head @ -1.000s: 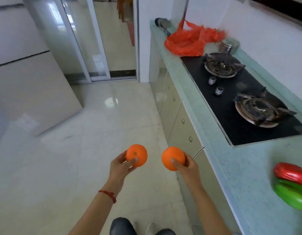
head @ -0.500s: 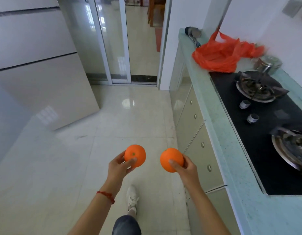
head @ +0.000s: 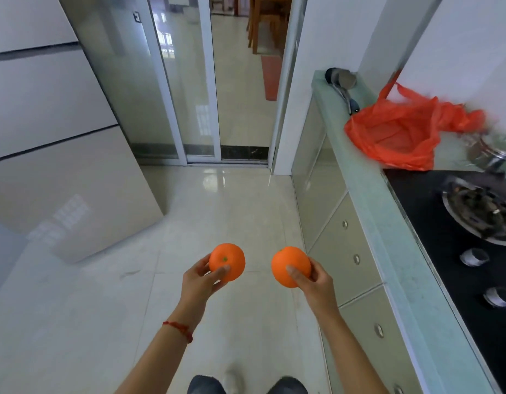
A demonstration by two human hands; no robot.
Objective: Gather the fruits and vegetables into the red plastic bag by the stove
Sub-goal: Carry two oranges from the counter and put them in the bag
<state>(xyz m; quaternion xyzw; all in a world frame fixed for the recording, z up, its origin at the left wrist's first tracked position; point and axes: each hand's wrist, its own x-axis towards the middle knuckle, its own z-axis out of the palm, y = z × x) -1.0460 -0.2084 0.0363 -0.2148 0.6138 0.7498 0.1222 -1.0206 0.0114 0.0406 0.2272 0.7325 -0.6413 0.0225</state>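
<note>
My left hand point(head: 199, 282) grips one orange point(head: 227, 261) and my right hand point(head: 317, 281) grips a second orange point(head: 288, 264). Both are held out over the floor, left of the counter. The red plastic bag point(head: 399, 135) lies crumpled and open on the pale green counter point(head: 368, 200), just beyond the black stove point(head: 459, 251), far ahead and to the right of my hands.
A dark ladle point(head: 341, 81) lies at the counter's far end behind the bag. A metal pot point(head: 490, 155) stands right of the bag. Cabinet drawers point(head: 348, 251) run under the counter. A glass sliding door point(head: 186, 81) stands ahead across the tiled floor.
I have walked forward along the counter; the bag and stove are nearer and further right in view. The peppers on the counter have passed out of view. Both hands still hold their oranges.
</note>
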